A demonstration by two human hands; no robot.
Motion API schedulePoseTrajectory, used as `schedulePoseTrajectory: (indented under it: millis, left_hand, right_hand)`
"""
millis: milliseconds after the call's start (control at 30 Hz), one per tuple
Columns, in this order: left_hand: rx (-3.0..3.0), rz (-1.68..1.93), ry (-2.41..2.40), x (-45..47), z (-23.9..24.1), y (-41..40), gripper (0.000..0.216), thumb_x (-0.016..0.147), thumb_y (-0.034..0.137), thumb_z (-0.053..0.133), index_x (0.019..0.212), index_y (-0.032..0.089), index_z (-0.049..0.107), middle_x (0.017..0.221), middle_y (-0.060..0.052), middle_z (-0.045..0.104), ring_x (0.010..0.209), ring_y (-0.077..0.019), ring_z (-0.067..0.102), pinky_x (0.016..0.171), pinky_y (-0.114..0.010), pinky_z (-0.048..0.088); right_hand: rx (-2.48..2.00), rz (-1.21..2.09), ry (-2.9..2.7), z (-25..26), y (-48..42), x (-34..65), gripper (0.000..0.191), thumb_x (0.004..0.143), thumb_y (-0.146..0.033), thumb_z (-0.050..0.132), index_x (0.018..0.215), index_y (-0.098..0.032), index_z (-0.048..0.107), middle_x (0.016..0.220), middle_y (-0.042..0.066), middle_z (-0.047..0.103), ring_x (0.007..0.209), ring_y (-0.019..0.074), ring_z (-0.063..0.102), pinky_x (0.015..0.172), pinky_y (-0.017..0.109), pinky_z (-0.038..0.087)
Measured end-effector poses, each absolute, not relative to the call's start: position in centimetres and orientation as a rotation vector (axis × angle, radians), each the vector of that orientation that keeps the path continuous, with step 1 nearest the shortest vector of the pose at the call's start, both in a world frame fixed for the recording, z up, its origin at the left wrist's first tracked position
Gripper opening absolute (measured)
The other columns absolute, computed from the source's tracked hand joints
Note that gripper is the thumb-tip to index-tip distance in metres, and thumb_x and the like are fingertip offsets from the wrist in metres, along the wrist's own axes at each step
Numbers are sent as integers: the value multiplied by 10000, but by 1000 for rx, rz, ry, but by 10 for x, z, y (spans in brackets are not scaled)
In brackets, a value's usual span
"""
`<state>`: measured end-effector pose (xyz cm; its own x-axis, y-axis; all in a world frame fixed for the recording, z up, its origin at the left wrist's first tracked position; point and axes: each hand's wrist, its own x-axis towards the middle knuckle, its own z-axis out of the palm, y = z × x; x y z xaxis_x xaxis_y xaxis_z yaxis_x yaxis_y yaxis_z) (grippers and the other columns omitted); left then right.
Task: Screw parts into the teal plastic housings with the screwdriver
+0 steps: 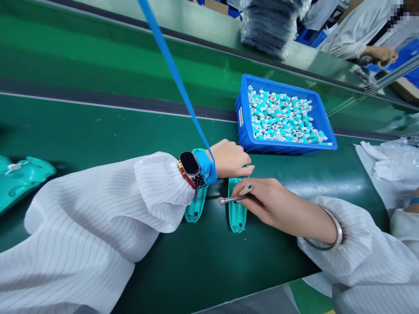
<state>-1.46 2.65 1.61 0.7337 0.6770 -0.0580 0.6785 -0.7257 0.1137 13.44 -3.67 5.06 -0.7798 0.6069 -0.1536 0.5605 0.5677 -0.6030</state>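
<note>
My left hand (pixel 229 159), with a watch and a blue wrist strap on its wrist, is curled over the far end of a long teal plastic shell (pixel 237 220). Its thumb lies across the shell; most of the fingertips are hidden. Just to the right, my right hand (pixel 266 198) pinches a slim silvery tool (pixel 231 199) with a blunt rounded tip pointing left. A cream-coloured pen-like end (pixel 245 189) sticks out of the same grip. Under my left wrist lies a second teal shell (pixel 194 213), partly covered, with small dark parts inside.
A blue bin (pixel 288 148) full of small teal-and-white parts stands beyond my hands. Larger teal pieces (pixel 29 174) lie at the left. A blue cord (pixel 173 69) runs up from my left wrist. A co-worker's hand (pixel 384 53) shows at the upper right.
</note>
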Motion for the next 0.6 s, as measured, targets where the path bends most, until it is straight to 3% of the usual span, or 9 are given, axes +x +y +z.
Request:
schedulePoseTrajectory:
  millis: [200,433,600]
  left_hand:
    - [2817,77,1111,-14,10,27,446,883,420,301,834,199,685,702,-70,653,654,-188,587,502,-281,212]
    - [2814,147,1087,-16,7,26,445,897,422,312,836,188,686,715,-73,660,645,-184,565,559,-273,281]
    - [2711,386,1107,-18,9,21,394,873,389,393,685,155,649,671,-66,644,648,-167,561,566,-261,274]
  right_hand:
    - [-923,1097,-2828,55,-32,135,168,925,-201,369,947,-184,535,935,29,637,800,139,592,709,272,434]
    - [-1065,1045,-2624,50,-36,134,96,913,-214,413,883,-172,494,779,11,576,585,90,483,565,233,364]
    - [-1190,1094,-2478,42,-50,136,46,881,-191,447,835,-189,450,750,0,531,501,71,398,465,221,305]
